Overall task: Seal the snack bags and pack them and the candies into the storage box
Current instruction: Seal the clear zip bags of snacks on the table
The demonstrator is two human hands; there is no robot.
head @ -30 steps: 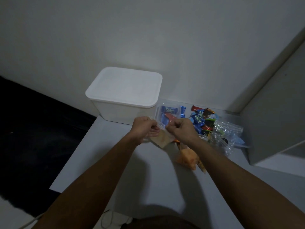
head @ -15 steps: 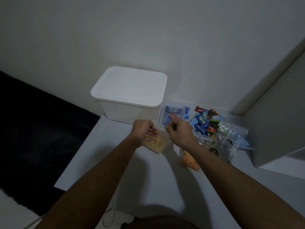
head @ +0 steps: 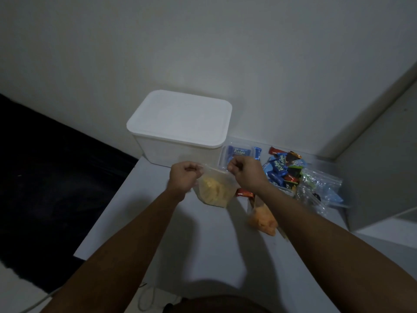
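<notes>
Pinching the top edge of a clear snack bag (head: 213, 190) of yellow chips: left hand (head: 184, 178) clenched on its left corner, right hand (head: 246, 171) clenched on its right, the bag hanging between them just above the white table (head: 203, 240). Sitting behind, lid on: the white storage box (head: 180, 129). Lying to the right: blue candies (head: 276, 169) reading "Kelpo", a red candy (head: 244, 194), an orange-snack bag (head: 261, 219), further clear bags (head: 320, 188).

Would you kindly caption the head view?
Both hands pinch a clear snack bag top beside the lidded storage box.
</notes>
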